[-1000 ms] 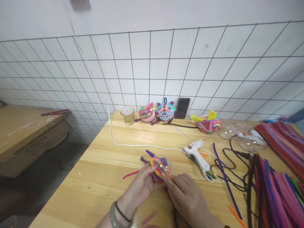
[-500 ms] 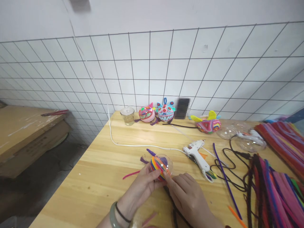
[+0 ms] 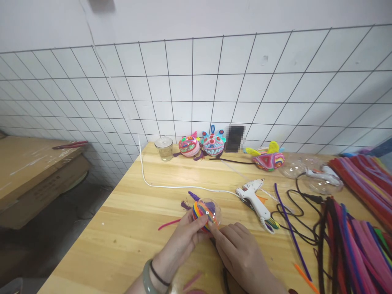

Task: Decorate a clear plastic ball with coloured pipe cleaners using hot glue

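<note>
Showing my left grip (image 3: pixel 183 241) clamped on the striped ball (image 3: pixel 207 211). My right grip (image 3: pixel 240 251) touches it; closure I cannot tell.

left hand (image 3: pixel 180 245) + right hand (image 3: pixel 241 255) grip striped clear ball (image 3: pixel 206 212), lower centre | glue gun (image 3: pixel 255 197) right of it | wooden table (image 3: pixel 128 228)

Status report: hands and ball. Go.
Left hand grips striped ball. Right hand fingertip touches it. Glue gun lies to the right, apart.

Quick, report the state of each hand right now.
Left hand: closed on the rainbow-wrapped ball.
Right hand: touching the ball; whether it grips cannot be told.
</note>
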Action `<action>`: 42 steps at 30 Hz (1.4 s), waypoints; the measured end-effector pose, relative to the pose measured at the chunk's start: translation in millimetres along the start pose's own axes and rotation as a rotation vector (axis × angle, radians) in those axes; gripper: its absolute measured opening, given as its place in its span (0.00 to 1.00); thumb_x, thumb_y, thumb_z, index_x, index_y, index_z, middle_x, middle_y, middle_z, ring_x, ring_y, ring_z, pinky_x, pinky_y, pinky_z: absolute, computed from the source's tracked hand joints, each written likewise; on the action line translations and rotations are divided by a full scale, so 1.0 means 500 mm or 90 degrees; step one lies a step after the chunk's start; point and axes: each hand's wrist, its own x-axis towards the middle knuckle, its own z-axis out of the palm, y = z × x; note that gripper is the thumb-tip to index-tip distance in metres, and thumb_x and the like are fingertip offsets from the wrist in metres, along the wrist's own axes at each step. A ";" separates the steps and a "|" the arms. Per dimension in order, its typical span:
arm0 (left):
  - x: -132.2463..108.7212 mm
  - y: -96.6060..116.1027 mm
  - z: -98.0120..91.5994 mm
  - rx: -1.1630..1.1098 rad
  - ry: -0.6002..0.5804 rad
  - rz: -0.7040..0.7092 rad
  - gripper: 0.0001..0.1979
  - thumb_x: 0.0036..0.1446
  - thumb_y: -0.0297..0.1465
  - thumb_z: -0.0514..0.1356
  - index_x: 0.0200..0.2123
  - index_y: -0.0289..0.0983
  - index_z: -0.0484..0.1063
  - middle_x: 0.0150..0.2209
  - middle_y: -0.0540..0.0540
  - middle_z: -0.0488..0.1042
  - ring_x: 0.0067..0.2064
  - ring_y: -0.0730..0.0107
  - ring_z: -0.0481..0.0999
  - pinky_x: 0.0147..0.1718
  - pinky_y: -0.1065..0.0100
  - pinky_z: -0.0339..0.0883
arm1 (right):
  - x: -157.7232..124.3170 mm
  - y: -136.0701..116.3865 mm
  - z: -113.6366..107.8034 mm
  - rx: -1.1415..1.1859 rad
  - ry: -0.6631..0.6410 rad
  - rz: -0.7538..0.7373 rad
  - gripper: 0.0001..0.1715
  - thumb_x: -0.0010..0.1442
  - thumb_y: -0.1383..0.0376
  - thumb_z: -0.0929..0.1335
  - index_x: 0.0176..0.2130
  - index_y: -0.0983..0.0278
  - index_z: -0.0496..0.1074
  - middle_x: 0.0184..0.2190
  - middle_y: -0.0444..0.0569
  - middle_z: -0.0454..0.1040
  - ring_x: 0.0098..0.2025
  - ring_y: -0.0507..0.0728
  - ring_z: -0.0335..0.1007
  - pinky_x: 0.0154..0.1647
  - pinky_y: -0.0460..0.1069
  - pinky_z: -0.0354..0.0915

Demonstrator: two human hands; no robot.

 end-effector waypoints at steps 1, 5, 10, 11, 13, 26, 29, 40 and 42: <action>0.000 0.000 0.000 0.005 0.004 0.002 0.16 0.47 0.32 0.71 0.40 0.34 0.76 0.32 0.45 0.77 0.33 0.70 0.75 0.32 0.69 0.72 | 0.001 -0.002 -0.001 0.003 0.001 0.000 0.19 0.67 0.74 0.60 0.55 0.71 0.68 0.28 0.49 0.74 0.27 0.55 0.67 0.27 0.51 0.62; 0.003 0.002 0.001 0.026 0.027 0.020 0.16 0.46 0.33 0.72 0.38 0.34 0.76 0.34 0.44 0.78 0.34 0.69 0.76 0.32 0.70 0.72 | 0.004 -0.009 -0.002 0.038 0.027 0.035 0.21 0.67 0.74 0.60 0.58 0.70 0.65 0.29 0.50 0.75 0.28 0.56 0.69 0.28 0.52 0.64; 0.005 0.012 0.000 0.057 0.065 0.069 0.18 0.44 0.35 0.73 0.38 0.33 0.75 0.34 0.43 0.78 0.35 0.66 0.77 0.36 0.65 0.73 | 0.014 -0.015 -0.009 0.083 0.096 0.121 0.20 0.69 0.68 0.61 0.59 0.65 0.65 0.29 0.50 0.77 0.27 0.56 0.71 0.25 0.50 0.69; 0.006 0.014 -0.002 0.057 0.074 0.082 0.19 0.43 0.35 0.73 0.39 0.33 0.75 0.35 0.44 0.78 0.35 0.66 0.77 0.36 0.65 0.74 | 0.018 -0.017 -0.016 0.087 0.111 0.128 0.20 0.68 0.68 0.61 0.58 0.65 0.65 0.31 0.51 0.78 0.29 0.57 0.73 0.28 0.50 0.71; 0.009 0.017 -0.006 0.054 0.086 0.106 0.19 0.43 0.35 0.73 0.39 0.34 0.75 0.36 0.44 0.78 0.36 0.66 0.77 0.37 0.64 0.74 | 0.022 -0.023 -0.033 0.092 0.143 0.119 0.18 0.68 0.69 0.62 0.56 0.65 0.67 0.36 0.54 0.79 0.37 0.59 0.76 0.36 0.53 0.74; 0.006 0.036 -0.032 -0.139 -0.051 0.127 0.19 0.48 0.38 0.71 0.41 0.34 0.78 0.41 0.40 0.83 0.42 0.60 0.82 0.43 0.64 0.75 | 0.016 -0.065 -0.024 0.403 -0.100 0.313 0.23 0.64 0.67 0.63 0.58 0.61 0.64 0.32 0.46 0.79 0.24 0.52 0.75 0.25 0.43 0.73; 0.004 0.036 -0.040 -0.170 -0.105 0.089 0.19 0.48 0.39 0.70 0.41 0.33 0.79 0.44 0.40 0.82 0.45 0.58 0.81 0.45 0.65 0.74 | 0.007 -0.066 -0.019 0.442 -0.059 0.376 0.31 0.66 0.68 0.63 0.65 0.56 0.52 0.38 0.46 0.77 0.33 0.53 0.78 0.33 0.44 0.74; 0.010 0.041 -0.047 -0.239 -0.156 0.065 0.18 0.54 0.39 0.66 0.44 0.32 0.79 0.46 0.38 0.81 0.45 0.57 0.81 0.46 0.66 0.74 | -0.013 -0.069 0.004 0.289 0.074 0.250 0.24 0.68 0.61 0.61 0.62 0.56 0.58 0.39 0.49 0.79 0.32 0.57 0.78 0.32 0.49 0.75; 0.013 0.049 -0.050 -0.264 -0.127 0.069 0.19 0.58 0.40 0.62 0.46 0.30 0.77 0.46 0.36 0.81 0.46 0.57 0.81 0.46 0.65 0.74 | -0.005 -0.061 0.001 0.271 0.048 0.263 0.23 0.67 0.63 0.62 0.60 0.58 0.60 0.38 0.49 0.80 0.33 0.57 0.78 0.33 0.48 0.75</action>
